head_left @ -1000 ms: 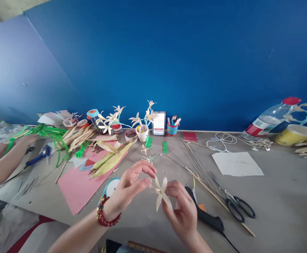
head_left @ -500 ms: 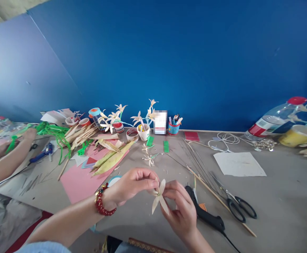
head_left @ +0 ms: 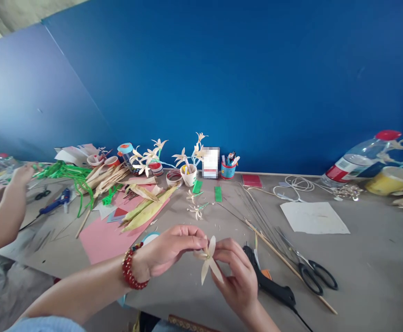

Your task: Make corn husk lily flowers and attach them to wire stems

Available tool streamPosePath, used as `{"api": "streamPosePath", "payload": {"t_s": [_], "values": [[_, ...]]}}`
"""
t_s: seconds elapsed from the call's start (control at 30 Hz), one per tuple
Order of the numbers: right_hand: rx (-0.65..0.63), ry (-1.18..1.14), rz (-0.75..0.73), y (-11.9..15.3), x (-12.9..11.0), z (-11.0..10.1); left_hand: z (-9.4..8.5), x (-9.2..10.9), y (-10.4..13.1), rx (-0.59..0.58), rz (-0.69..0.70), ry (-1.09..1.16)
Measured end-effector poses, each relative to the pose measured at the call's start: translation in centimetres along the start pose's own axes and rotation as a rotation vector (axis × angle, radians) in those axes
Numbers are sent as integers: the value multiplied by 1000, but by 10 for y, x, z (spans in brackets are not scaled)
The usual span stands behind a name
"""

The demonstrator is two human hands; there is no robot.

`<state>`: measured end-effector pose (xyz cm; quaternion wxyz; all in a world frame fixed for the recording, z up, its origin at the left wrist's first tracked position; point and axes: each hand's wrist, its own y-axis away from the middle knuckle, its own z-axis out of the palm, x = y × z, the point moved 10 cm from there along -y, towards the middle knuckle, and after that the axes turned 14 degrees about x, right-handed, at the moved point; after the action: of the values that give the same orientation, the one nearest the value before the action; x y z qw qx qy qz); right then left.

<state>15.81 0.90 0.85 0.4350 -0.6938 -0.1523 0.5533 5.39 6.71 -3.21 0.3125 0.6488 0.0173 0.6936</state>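
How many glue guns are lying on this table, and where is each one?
2: a black glue gun just right of the right hand, and a blue glue gun on the table's left side. More may be hidden under the clutter.

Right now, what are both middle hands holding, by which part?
A cream, papery, star-shaped flower: the left hand pinches one petal; the right hand holds the flower's right side, exact grip hidden.

Craft workshop: glue gun point(head_left: 274, 287), scissors point(head_left: 304, 262)

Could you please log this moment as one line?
left hand: pinching pale flower | right hand: holding same flower | black glue gun, scissors: on table
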Motion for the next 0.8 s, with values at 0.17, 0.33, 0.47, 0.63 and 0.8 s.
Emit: {"api": "streamPosePath", "payload": {"t_s": [0.17, 0.33, 0.47, 0.63, 0.8], "values": [[-3, -16, -12, 2, -1, 0, 5, -3, -1, -32, -16, 25], [-25, -39, 10, 6, 5, 1, 9, -3, -1, -23, -54, 155], [-29, -57, 24, 6, 7, 0, 9, 2, -2, -13, -37, 166], [-29, -66, 5, 4, 1, 0, 7, -4, -6, 10, -55, 212], [-38, -65, 16, 6, 1, 1, 3, -15, -8, 34, -92, 227]]}}
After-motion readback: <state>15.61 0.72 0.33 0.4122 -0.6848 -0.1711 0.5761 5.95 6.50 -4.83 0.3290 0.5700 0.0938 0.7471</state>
